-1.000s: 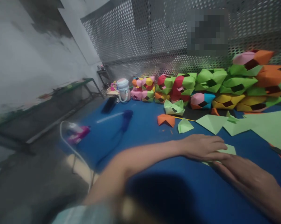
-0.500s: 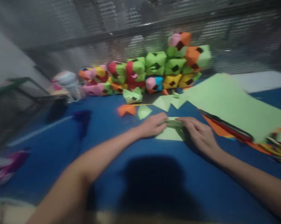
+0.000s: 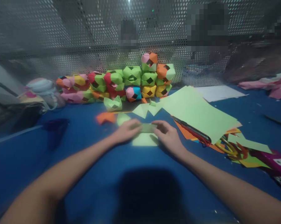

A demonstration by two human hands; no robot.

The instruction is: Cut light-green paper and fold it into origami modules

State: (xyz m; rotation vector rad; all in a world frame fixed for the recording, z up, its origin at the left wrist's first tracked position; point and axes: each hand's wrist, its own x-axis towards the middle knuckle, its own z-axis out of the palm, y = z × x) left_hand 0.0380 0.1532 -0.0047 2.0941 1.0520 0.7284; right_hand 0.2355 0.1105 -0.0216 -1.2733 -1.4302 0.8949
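A pale green sheet of paper (image 3: 145,140) lies on the blue table with its far edge lifted and folded over. My left hand (image 3: 128,129) pinches the left end of that fold, fingers closed. At the right end, my right hand (image 3: 167,133) grips the fold between thumb and curled fingers. Just beyond my left hand are a light green folded paper piece (image 3: 123,118) and an orange folded piece (image 3: 106,118). Further back lie pale green folded units (image 3: 141,109) and a partly assembled green paper piece (image 3: 113,103).
Stacked colourful paper balls (image 3: 132,74) line the back, before a perforated metal screen (image 3: 84,43). At right lie green paper sheets (image 3: 196,109), a black-and-red cutter (image 3: 191,128), yellow-handled scissors (image 3: 229,147) and a purple toy car (image 3: 278,165). A white spool-like object (image 3: 41,85) stands left.
The view has swung right, so everything appears further left and the toy car shows. Both hands stay on the green paper; its raised fold now stands nearer upright.
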